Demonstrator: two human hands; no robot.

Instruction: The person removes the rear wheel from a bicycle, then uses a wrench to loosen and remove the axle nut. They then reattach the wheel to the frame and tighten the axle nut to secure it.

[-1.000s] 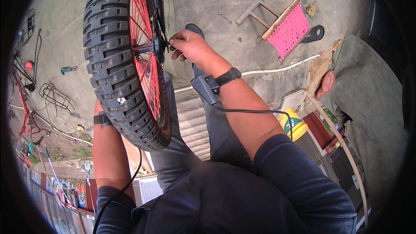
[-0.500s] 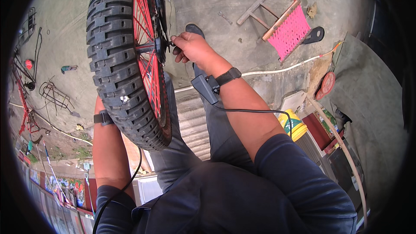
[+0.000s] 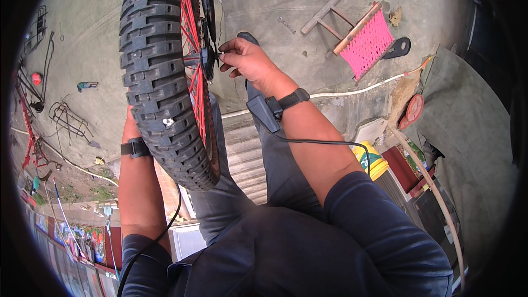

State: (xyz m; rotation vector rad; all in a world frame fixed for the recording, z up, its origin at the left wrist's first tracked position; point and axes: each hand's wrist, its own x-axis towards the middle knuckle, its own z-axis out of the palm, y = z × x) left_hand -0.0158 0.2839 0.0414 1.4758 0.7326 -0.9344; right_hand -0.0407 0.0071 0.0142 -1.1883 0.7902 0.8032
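A knobbly black tyre on a wheel with red spokes stands upright in front of me, left of the middle. My right hand is at the right side of the wheel's hub. Its thumb and index finger pinch a small metal piece at the axle end; the other fingers curl loosely below. Whether this piece is a nut cannot be made out. My left forearm reaches up behind the tyre, which hides the left hand and whatever it touches.
Right of the wheel lies a wooden folding stool with a pink woven seat, and a wrench. A pale hose crosses the floor. A yellow bucket stands near my right elbow. Metal racks and a hex key set lie at left.
The wheel has shifted slightly right in the picture, and a white spot on the tyre with it. My right hand stays at the axle end, its fingers slightly re-set.
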